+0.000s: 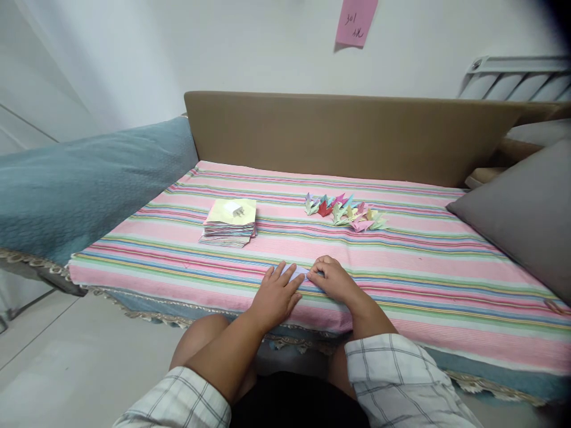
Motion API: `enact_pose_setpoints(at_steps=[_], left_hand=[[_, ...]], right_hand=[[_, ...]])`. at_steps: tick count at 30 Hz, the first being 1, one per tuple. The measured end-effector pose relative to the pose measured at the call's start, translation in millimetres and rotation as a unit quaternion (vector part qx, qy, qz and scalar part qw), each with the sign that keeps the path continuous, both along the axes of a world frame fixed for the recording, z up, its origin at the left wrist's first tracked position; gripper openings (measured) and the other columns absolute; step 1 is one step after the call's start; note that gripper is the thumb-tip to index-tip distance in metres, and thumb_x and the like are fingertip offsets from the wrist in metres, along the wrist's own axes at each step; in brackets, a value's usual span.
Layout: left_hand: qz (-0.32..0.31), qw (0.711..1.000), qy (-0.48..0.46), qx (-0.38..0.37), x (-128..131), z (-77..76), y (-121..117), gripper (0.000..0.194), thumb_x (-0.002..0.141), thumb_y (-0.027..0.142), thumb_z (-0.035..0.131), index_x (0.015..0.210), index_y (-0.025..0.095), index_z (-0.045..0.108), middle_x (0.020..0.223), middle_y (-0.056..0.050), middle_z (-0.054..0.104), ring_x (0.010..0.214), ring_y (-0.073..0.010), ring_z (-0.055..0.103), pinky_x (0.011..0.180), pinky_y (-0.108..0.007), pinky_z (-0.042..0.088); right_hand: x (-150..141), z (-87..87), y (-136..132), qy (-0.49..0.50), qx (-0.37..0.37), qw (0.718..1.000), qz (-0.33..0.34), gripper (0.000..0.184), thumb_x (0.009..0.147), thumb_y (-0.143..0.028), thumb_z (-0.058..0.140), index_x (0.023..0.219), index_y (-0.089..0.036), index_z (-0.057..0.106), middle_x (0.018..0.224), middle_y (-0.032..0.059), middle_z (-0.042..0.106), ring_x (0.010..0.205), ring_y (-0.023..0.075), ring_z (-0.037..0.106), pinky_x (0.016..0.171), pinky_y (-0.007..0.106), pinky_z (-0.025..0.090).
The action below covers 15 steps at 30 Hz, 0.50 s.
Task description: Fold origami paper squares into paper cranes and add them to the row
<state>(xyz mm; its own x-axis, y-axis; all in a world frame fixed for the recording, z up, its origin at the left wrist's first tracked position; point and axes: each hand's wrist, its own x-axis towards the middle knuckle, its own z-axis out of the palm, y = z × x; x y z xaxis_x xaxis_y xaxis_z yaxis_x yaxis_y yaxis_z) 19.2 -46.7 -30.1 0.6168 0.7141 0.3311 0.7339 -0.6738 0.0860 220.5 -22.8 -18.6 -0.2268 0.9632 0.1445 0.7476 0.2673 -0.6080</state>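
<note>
A pale lavender folded paper (300,270) lies on the striped cloth in front of me, partly covered by my fingers. My left hand (275,297) rests flat over its left part, fingers stretched and spread. At the paper's right end, the thumb and index finger of my right hand (332,279) are pinched together on it. Beyond my hands to the right sits a cluster of folded paper cranes (343,213) in several colours. To the left stands a stack of square coloured paper (229,232), with a white plug adapter (232,208) on its yellow top sheet.
The pink striped cloth (414,255) covers the sofa seat. A brown backrest (339,134) rises behind, with a blue covered armrest (98,178) at left and a grey cushion (526,214) at right. A pink note (355,22) hangs on the wall.
</note>
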Motion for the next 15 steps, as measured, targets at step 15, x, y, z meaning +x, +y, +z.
enact_pose_setpoints(at_steps=[15], left_hand=[[-0.008,1.000,0.011,-0.009,-1,-1.0,2,0.042,0.086,0.033,0.051,0.127,0.027,0.049,0.139,-0.008,0.043,0.130,-0.0307,0.034,0.102,-0.054,0.031]], right_hand=[[6,1.9,0,0.073,0.010,0.997,-0.014,0.002,0.069,-0.021,0.059,0.070,-0.019,0.058,0.079,0.0007,0.056,0.079,0.0155,0.053,0.076,0.028,0.042]])
